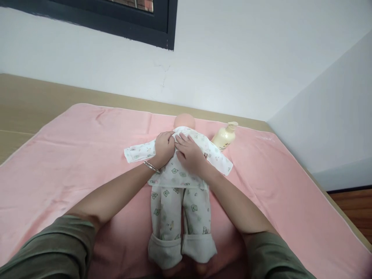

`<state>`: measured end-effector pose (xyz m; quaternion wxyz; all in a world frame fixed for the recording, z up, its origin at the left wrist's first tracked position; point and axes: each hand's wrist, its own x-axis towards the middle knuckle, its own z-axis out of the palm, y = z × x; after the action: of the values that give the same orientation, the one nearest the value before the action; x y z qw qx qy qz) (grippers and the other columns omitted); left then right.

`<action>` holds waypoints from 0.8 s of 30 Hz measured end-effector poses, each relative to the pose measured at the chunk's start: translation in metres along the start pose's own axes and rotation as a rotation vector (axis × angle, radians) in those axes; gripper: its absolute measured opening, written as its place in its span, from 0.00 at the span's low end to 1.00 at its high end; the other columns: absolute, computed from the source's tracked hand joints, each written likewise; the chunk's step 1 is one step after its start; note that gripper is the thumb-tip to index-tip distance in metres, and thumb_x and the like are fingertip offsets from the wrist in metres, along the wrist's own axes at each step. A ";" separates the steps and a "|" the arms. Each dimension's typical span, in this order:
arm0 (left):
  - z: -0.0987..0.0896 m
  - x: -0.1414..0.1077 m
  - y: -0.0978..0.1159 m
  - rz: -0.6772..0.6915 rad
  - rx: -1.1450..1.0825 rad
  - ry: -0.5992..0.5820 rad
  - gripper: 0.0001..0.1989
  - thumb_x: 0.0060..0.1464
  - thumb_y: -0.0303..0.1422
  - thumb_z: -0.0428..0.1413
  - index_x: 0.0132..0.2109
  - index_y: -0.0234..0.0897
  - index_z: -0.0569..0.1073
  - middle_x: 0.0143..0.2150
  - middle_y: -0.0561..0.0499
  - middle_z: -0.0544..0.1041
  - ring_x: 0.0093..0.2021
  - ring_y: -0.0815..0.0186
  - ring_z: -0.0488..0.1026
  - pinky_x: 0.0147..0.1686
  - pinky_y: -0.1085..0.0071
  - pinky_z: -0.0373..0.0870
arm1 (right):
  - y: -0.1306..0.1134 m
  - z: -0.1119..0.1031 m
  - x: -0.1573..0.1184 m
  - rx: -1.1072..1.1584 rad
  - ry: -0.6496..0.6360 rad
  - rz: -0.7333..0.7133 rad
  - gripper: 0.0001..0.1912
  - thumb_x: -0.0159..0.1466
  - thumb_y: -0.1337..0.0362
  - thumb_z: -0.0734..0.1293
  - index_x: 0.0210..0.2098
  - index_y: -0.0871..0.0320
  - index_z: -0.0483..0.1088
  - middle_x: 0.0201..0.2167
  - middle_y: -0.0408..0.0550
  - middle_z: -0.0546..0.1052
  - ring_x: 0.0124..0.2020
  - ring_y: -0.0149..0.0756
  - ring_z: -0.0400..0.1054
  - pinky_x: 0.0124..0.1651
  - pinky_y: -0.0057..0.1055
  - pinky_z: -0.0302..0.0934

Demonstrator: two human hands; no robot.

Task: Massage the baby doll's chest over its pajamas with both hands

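A baby doll (pixel 185 121) lies on a pink mat, its smooth round head toward the wall; its face does not show. It wears a white printed long-sleeved shirt (pixel 178 175) and matching trousers (pixel 168 209) with wide turned-up cuffs. Over the upper left of the shirt rests my left hand (pixel 164 147), fingers curled in and closed on the cloth near the shoulder; the fingertips are partly hidden. Beside it, my right hand (pixel 190 153) lies on the upper middle of the shirt with its fingers stretched out. Both doll sleeves spread outward.
Right of the doll's head, a cream pump bottle (pixel 225 137) leans on the pink mat (pixel 95 162). The mat covers a wooden surface (pixel 26 99) that meets a white wall (pixel 226 58). A dark window frame (pixel 139 27) is at upper left.
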<state>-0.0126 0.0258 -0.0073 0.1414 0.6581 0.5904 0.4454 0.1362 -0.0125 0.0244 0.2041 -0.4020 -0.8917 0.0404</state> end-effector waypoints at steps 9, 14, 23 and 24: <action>0.001 -0.006 0.010 0.152 0.115 0.089 0.20 0.58 0.28 0.45 0.51 0.33 0.77 0.59 0.39 0.75 0.59 0.52 0.70 0.62 0.54 0.65 | 0.052 -0.007 0.008 0.082 0.024 0.336 0.36 0.72 0.52 0.53 0.71 0.71 0.50 0.73 0.67 0.50 0.75 0.53 0.41 0.74 0.56 0.39; 0.004 -0.023 0.030 0.307 0.142 0.017 0.21 0.59 0.28 0.45 0.57 0.32 0.72 0.59 0.39 0.74 0.61 0.52 0.68 0.65 0.52 0.62 | 0.051 -0.012 0.014 0.088 -0.045 0.462 0.37 0.71 0.50 0.53 0.68 0.75 0.53 0.71 0.71 0.53 0.74 0.56 0.44 0.73 0.52 0.43; -0.008 0.005 0.026 0.038 0.242 -0.183 0.17 0.63 0.38 0.45 0.47 0.31 0.72 0.48 0.36 0.77 0.51 0.50 0.73 0.56 0.54 0.68 | 0.004 -0.024 0.011 -0.200 -0.090 0.490 0.23 0.73 0.55 0.53 0.51 0.68 0.68 0.53 0.69 0.74 0.57 0.55 0.66 0.62 0.47 0.56; -0.011 0.010 0.026 0.037 0.242 -0.211 0.17 0.64 0.38 0.44 0.46 0.31 0.72 0.48 0.37 0.78 0.50 0.51 0.73 0.55 0.55 0.69 | -0.002 -0.023 0.010 -0.229 -0.070 0.476 0.21 0.72 0.57 0.53 0.50 0.68 0.68 0.52 0.68 0.74 0.56 0.55 0.66 0.62 0.46 0.55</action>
<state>-0.0048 0.0237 0.0218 0.1143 0.7242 0.6093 0.3019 0.1379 -0.0090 0.0486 0.1108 -0.6194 -0.7773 -0.0001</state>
